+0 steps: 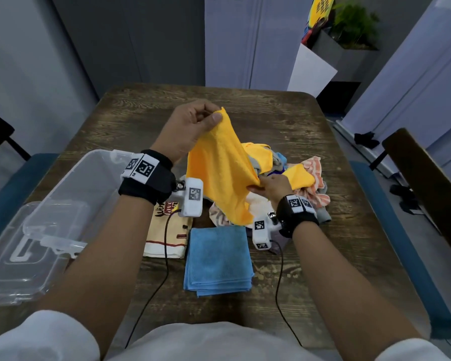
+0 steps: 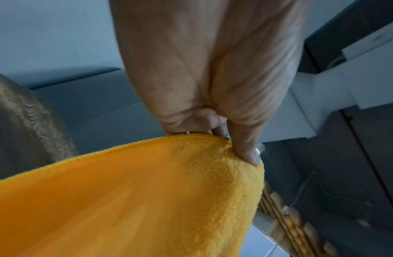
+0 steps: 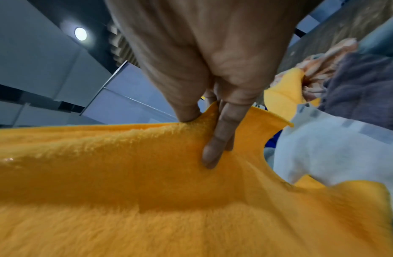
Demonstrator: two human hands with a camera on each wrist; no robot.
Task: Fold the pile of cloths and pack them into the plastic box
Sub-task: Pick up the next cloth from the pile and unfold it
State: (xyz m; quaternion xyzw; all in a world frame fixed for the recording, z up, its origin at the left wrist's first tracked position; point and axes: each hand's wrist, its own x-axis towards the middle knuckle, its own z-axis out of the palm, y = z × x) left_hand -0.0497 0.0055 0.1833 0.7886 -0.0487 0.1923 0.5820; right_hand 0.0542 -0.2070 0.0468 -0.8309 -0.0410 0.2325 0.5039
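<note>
While the yellow cloth (image 1: 219, 173) hangs, it partly hides the pile (image 1: 315, 178) behind.

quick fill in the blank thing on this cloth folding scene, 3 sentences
1. Of the left hand and the right hand, the one holding the yellow cloth lower down is the ____.
2. The folded cloth lying nearest the person is coloured ____.
3. The plastic box stands to that cloth's ____.

Missing words: right; blue; left
</note>
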